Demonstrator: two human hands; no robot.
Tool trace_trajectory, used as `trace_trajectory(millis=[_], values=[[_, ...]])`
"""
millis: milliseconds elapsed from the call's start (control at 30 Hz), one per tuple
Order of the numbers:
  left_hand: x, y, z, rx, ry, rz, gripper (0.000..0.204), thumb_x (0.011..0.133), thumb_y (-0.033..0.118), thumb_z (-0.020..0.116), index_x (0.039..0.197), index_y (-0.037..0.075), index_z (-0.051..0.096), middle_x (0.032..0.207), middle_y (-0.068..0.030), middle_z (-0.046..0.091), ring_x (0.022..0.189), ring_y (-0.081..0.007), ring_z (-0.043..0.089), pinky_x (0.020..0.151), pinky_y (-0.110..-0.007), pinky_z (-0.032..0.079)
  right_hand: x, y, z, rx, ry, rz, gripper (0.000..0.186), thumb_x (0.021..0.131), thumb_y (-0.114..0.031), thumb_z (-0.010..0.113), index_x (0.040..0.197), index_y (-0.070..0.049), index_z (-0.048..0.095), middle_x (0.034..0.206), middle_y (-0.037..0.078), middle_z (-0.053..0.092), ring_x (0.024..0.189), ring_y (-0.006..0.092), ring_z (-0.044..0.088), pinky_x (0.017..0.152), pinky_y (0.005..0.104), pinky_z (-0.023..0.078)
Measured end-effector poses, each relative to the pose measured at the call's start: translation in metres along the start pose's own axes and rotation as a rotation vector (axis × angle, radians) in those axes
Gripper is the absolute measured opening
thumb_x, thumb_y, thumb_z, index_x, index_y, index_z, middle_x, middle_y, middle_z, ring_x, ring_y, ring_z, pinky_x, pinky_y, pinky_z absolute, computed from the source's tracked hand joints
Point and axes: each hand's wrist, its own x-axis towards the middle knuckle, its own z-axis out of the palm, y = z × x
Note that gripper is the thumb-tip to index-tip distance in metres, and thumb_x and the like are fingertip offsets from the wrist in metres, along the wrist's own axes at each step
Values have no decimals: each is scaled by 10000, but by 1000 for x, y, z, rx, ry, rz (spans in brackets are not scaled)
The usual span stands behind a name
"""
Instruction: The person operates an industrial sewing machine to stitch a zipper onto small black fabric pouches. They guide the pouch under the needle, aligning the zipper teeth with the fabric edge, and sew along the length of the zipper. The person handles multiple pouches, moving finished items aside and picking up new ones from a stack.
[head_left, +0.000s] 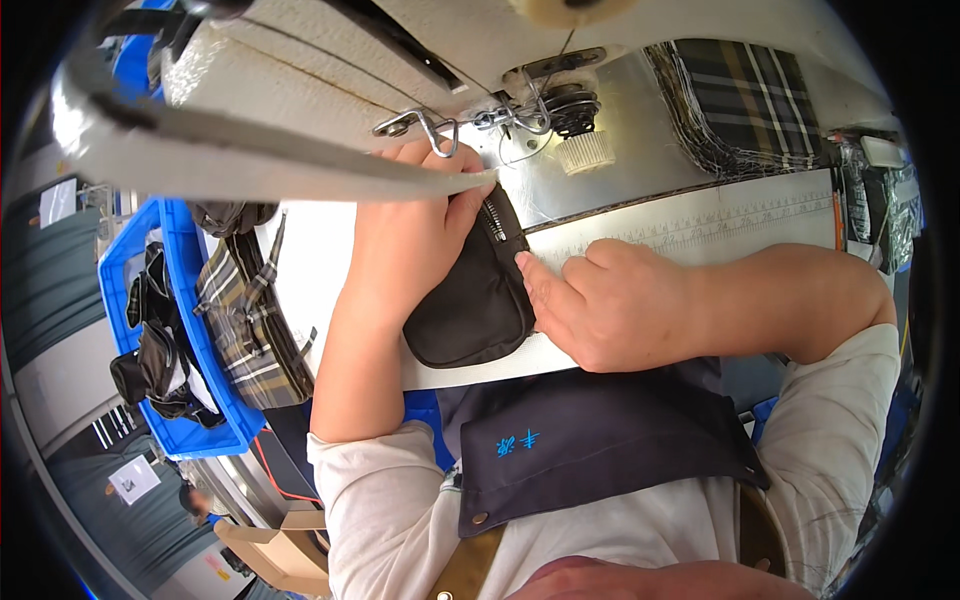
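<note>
A small black fabric pouch [470,310] with rounded corners lies on the white sewing table, its far end close to the sewing machine [300,60]. A silver-toothed zipper [495,220] runs along its upper right side. My left hand [415,235] is closed on the pouch's far left part, thumb along the fabric; the machine's pale bar covers some of its fingers. At the pouch's right edge, my right hand [600,305] pinches the fabric between thumb and index finger, with the other fingers curled. The needle area is partly hidden behind the bar.
A printed ruler strip [700,225] crosses the table on the right. Plaid fabric [745,100] with frayed edges lies at the far right. On the left, a plaid piece [245,320] hangs beside a blue crate [190,440] holding black items. An open cardboard box [270,555] stands lower left.
</note>
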Motion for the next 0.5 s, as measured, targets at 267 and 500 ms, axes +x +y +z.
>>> trace_trajectory(millis=[267, 500], values=[[32, -51, 16, -228, -71, -66, 276, 974, 219, 697, 1112, -17, 734, 997, -176, 768, 925, -345, 719, 807, -411, 540, 1, 29, 3, -101, -82, 122, 295, 812, -166, 695, 1007, 51, 740, 1160, 286, 729, 649, 198, 670, 526, 319, 500], [41, -103, 54, -60, 121, 179, 223, 966, 186, 686, 1145, 58, 727, 1098, -145, 752, 1007, -362, 699, 865, -459, 560, 5, 37, 5, -81, -109, 213, 261, 830, -132, 691, 1020, 41, 736, 1175, 262, 714, 639, 178, 660, 532, 323, 508]])
